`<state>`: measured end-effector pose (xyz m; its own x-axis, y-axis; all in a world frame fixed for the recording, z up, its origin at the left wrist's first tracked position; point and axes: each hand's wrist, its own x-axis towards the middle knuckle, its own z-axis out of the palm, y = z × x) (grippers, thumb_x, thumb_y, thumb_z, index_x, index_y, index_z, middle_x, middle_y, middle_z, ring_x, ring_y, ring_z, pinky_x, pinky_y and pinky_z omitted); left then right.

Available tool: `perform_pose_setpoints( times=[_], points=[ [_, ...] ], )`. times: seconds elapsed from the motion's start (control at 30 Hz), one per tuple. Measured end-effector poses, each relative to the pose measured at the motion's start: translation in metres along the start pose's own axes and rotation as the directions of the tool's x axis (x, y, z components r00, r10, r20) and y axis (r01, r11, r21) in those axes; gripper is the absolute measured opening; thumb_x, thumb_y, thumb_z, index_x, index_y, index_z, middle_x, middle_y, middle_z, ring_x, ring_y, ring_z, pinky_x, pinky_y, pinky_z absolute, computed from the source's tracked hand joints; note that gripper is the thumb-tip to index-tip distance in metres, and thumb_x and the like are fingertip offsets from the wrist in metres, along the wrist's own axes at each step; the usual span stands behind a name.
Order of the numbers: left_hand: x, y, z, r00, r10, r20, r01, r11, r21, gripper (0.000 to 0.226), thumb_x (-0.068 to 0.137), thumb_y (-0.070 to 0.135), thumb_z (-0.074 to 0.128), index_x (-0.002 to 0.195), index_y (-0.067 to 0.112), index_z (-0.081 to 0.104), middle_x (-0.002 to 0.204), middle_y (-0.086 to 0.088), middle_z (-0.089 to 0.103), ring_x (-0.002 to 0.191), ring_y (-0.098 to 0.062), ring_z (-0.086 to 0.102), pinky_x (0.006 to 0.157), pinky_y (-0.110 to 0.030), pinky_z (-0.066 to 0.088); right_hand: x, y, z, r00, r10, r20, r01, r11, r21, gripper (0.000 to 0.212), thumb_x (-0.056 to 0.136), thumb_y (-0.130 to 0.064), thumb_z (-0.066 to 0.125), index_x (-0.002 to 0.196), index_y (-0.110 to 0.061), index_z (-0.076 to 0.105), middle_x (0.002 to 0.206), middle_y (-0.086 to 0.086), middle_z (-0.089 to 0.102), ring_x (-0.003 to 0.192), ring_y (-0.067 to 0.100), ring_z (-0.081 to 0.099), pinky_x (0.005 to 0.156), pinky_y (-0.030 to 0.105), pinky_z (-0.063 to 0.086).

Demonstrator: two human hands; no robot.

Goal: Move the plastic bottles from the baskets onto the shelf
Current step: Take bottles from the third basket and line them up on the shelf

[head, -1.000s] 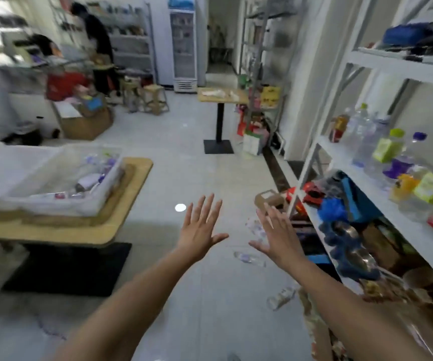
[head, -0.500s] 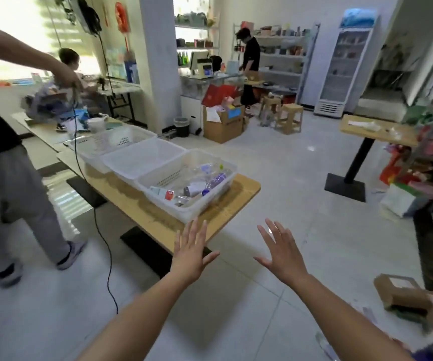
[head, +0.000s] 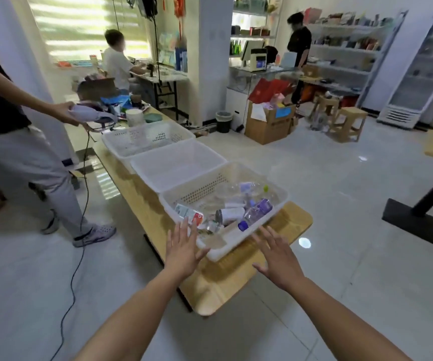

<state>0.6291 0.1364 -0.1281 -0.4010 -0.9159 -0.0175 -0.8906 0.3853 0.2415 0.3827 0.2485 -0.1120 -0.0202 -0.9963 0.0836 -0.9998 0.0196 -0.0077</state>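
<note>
Three white plastic baskets stand in a row on a long wooden table (head: 239,277). The nearest basket (head: 181,199) holds several plastic bottles, among them one with a purple label and blue cap (head: 255,213), a white-labelled one (head: 232,214) and a red-and-white labelled one (head: 189,213). The middle basket (head: 179,165) and the far basket (head: 145,138) look empty of bottles. My left hand (head: 184,248) hovers flat with fingers spread at the near basket's left corner. My right hand (head: 279,254) is spread over the table just right of that basket. Both hold nothing. The shelf is out of view.
A person (head: 28,142) stands at the left holding a corded device, its black cable (head: 80,246) trailing over the floor. A black table base (head: 410,220) sits at the right. A cardboard box (head: 268,122), wooden stools (head: 348,122) and a bin (head: 223,121) stand beyond.
The view swung left from the bottle shelf to the table of baskets, which is now closer. Both empty hands stayed spread and now reach the near basket.
</note>
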Motion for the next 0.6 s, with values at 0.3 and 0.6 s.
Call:
perform_pose_setpoints(
  times=[0.3,0.6],
  points=[
    [0.114,-0.018,0.002,0.999,0.003,0.042,-0.006,0.998,0.059,0.096,0.093,0.038,0.057,0.152,0.020,-0.017,0.159,-0.007,-0.023,0.146,-0.026,-0.020,0.118,-0.045,-0.008,0.114,0.056,0.027,0.977,0.207,0.043,-0.209,0.976,0.054,0.081,0.091,-0.052,0.052,0.153,-0.025,0.008,0.161,0.003,0.002,0.148,0.023,0.004,0.119,0.038,0.009],
    [0.181,-0.036,0.009,0.992,-0.049,0.113,0.024,0.978,0.208,0.088,0.088,0.000,0.045,0.153,0.023,-0.009,0.159,-0.009,-0.023,0.146,-0.027,-0.021,0.115,-0.039,-0.016,0.219,0.080,0.053,0.840,0.057,0.540,-0.109,0.992,0.065,0.085,0.081,-0.043,0.064,0.151,-0.032,0.016,0.159,0.000,0.008,0.147,0.024,0.000,0.117,0.051,0.000]
  ],
)
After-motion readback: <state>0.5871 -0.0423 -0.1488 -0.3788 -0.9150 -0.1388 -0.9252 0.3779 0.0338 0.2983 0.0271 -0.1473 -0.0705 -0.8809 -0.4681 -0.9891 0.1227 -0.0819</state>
